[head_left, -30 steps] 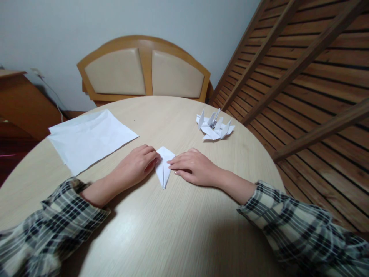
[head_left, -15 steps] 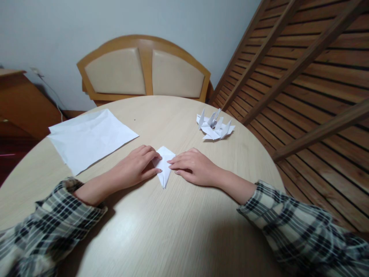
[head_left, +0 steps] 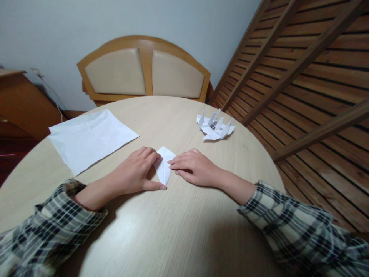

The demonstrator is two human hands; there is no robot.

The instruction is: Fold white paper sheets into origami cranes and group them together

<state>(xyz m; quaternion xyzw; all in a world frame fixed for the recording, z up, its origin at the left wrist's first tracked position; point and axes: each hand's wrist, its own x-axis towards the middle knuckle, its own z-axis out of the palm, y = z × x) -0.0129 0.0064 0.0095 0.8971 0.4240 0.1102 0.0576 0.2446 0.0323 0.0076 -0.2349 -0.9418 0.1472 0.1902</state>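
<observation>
White folded paper (head_left: 165, 164), kite-shaped, lies flat near the middle of the round tabletop (head_left: 161, 234), well in from its far edge. The left hand (head_left: 137, 170) is spread wide — fingertips at the paper's left side, thumb at its near tip — while the right hand (head_left: 199, 168) lies low, fingers close together, thumb only slightly apart, fingertips touching the right side. Larger sheets (head_left: 93, 140) lie toward the tabletop's left edge, folded figures (head_left: 212, 134) near its far right edge.
</observation>
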